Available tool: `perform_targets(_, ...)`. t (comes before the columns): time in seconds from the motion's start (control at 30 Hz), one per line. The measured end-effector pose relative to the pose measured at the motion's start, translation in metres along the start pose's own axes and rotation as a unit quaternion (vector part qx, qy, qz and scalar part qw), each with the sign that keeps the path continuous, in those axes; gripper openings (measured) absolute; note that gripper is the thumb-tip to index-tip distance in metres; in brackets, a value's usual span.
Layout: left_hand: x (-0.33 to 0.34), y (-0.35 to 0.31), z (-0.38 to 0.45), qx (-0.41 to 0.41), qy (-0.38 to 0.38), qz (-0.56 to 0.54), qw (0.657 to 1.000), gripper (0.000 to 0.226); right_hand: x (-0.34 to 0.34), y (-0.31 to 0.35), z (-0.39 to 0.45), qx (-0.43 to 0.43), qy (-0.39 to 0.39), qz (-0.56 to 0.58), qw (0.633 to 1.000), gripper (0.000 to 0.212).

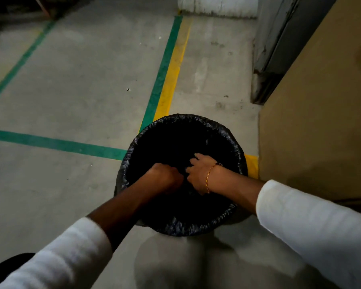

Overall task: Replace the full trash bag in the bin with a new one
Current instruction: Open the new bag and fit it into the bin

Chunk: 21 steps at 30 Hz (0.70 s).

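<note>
A round bin stands on the concrete floor, lined with a black trash bag [215, 126] whose crinkled edge is folded over the rim. Both my hands reach down inside the bin's mouth. My left hand [165, 178] is curled like a fist around dark bag plastic near the middle. My right hand [198, 172], with a thread bracelet at the wrist, sits just to its right, its fingers bent down into the same black plastic. The inside of the bin is too dark to show what lies in it.
A tan wall [321, 113] stands close on the bin's right. Green [56, 143] and yellow [171, 80] floor lines run past the bin. A grey door frame [269, 59] is at the back right. Bare concrete floor stretches to the left.
</note>
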<state>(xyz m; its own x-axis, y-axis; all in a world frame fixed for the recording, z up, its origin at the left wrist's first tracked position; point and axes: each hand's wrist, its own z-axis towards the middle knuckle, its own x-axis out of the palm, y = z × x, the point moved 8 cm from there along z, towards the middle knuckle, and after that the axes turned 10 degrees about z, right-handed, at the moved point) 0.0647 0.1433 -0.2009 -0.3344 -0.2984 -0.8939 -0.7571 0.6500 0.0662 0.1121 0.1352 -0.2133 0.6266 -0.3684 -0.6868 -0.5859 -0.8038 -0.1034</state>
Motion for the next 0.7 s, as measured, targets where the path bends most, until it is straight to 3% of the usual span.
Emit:
perform_targets(0.07,-0.026,0.010,-0.018,-0.023,0.062,-0.136,0.988,0.038,-0.006,-0.008,0.000,0.019,-0.018,0.012,1.000,0.046)
perform_targets(0.1,-0.049,0.024,-0.029,-0.048,-0.020,-0.266,0.963,0.041,-0.015,-0.009,-0.003,0.013,-0.040,0.030,0.999,0.043)
perform_targets(0.17,-0.087,0.065,-0.072,-0.128,-0.260,-0.451,0.844,0.037,-0.056,-0.017,-0.025,-0.011,-0.184,0.140,0.973,0.034)
perform_targets(0.23,-0.072,0.102,-0.112,-0.232,-0.393,-0.526,0.718,0.028,-0.097,-0.038,-0.066,-0.014,-0.417,0.198,0.887,0.028)
perform_targets(0.27,-0.053,0.114,-0.121,-0.285,-0.404,-0.543,0.678,0.025,-0.105,-0.052,-0.087,0.005,-0.500,0.231,0.835,0.026)
perform_targets(0.3,-0.030,0.122,-0.125,-0.342,-0.377,-0.553,0.660,0.026,-0.102,-0.067,-0.103,0.027,-0.557,0.275,0.783,0.024)
perform_targets(0.37,0.027,0.121,-0.126,-0.439,-0.246,-0.608,0.613,0.042,-0.080,-0.099,-0.120,0.091,-0.602,0.377,0.698,0.024)
perform_targets(0.43,0.081,0.092,-0.130,-0.470,-0.087,-0.694,0.539,0.052,-0.036,-0.124,-0.116,0.159,-0.572,0.528,0.607,0.028)
perform_targets(0.5,0.100,0.062,-0.127,-0.419,-0.003,-0.746,0.518,0.058,0.025,-0.138,-0.098,0.218,-0.480,0.719,0.452,0.040)
perform_targets(0.57,0.097,0.056,-0.121,-0.378,-0.042,-0.777,0.502,0.052,0.083,-0.125,-0.075,0.248,-0.344,0.841,0.335,0.054)
perform_targets(0.63,0.085,0.059,-0.120,-0.385,-0.140,-0.787,0.461,0.025,0.124,-0.098,-0.059,0.242,-0.244,0.893,0.290,0.049)
perform_targets(0.7,0.085,0.054,-0.114,-0.398,-0.174,-0.789,0.434,0.024,0.127,-0.072,-0.065,0.233,-0.223,0.917,0.236,0.042)
